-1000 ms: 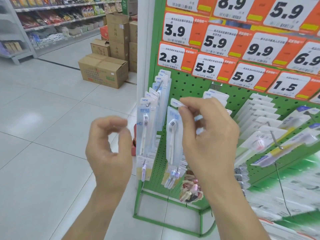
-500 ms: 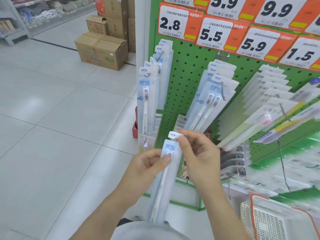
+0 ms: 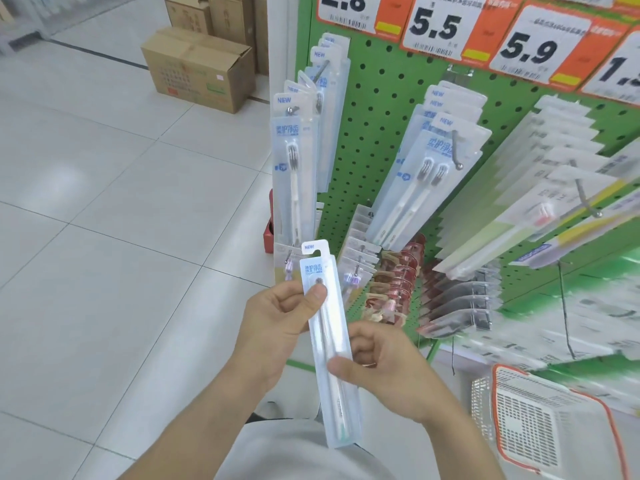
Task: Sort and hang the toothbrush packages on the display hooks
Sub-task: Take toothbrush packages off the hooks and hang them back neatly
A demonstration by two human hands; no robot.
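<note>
I hold a long clear toothbrush package (image 3: 329, 348) with a white "NEW" hang tab upright in front of me. My left hand (image 3: 277, 317) grips its upper part, thumb across the front. Lower down, my right hand (image 3: 384, 372) pinches its middle from the right side. It may be more than one pack stacked; I cannot tell. Above, on the green pegboard (image 3: 381, 98), matching single packs (image 3: 294, 168) hang on the left hook, and twin-brush packs (image 3: 426, 174) hang on a hook (image 3: 457, 157) to the right.
Orange-and-white price tags (image 3: 440, 26) line the top of the board. More packs (image 3: 554, 161) hang at the right, small items (image 3: 391, 285) lower down. A white and orange basket (image 3: 540, 417) sits at the lower right. Cardboard boxes (image 3: 197, 67) stand on the tiled floor behind.
The package came off the hook and down in front of me. My left hand took hold of its upper part; my right hand slid from the hang tab to its middle.
</note>
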